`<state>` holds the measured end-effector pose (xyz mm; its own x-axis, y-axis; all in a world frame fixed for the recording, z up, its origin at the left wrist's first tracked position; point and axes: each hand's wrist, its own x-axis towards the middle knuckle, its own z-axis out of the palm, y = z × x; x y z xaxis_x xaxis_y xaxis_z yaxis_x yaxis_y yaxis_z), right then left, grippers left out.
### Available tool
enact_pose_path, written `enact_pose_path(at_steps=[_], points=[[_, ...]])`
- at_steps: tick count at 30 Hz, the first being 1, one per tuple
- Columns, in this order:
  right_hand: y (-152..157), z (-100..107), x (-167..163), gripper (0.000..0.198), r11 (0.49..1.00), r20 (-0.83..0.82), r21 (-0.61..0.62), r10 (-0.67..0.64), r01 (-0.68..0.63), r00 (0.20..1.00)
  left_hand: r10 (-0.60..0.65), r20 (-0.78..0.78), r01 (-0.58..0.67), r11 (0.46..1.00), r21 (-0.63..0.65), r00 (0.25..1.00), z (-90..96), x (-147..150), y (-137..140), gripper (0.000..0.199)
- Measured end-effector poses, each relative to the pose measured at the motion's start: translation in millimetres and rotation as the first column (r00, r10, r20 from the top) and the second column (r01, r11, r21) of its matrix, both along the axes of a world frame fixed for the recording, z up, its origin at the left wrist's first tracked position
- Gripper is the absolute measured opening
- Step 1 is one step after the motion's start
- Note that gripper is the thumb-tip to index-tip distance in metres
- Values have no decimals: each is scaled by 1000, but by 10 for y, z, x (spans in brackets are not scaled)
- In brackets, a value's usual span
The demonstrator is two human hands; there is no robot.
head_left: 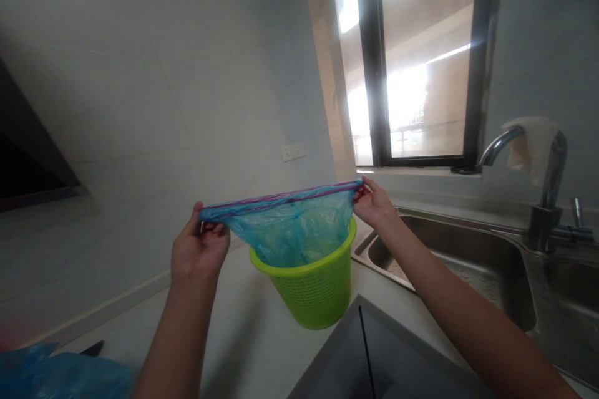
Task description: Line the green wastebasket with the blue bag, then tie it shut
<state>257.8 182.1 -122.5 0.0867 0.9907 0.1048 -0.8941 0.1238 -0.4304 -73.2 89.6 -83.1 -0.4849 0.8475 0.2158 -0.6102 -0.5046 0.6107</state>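
My left hand (199, 248) and right hand (373, 202) each pinch the blue bin liner (290, 224) taut above the green basket (311, 283); I should keep its mouth level, centred over the rim.

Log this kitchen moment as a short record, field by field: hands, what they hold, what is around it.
left hand: pinches the left end of the blue bag's rim
right hand: pinches the right end of the rim
blue bag: rim stretched taut between both hands, body hanging into the basket
green basket: upright on the counter, under the bag
sink: right of the basket
faucet: cloth draped over it
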Motion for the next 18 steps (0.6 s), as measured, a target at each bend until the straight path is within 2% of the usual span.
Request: enact_pose_path(at_steps=[3,6,10,14,18], points=[[4,-7,-30,25,999,-31,-35,-18,17,999,-32,73,31,999,25,997,-21,89,-23,21],[2,-26,-64,29,998,-31,-61,-21,19,999,-34,19,33,998,49,999,-45,194,-50,28],[-21,-33,-76,32,997,-36,-71,-12,9,999,-41,-80,45,998,50,996,-53,318,-111,50],[-56,-9,-54,31,1000,20,23,-7,6,1000,-32,-138,38,998,45,990,-52,375,-145,62],[-64,-3,-46,18,991,91,132,-35,23,995,-28,-94,34,997,68,995,-78,340,-128,61]])
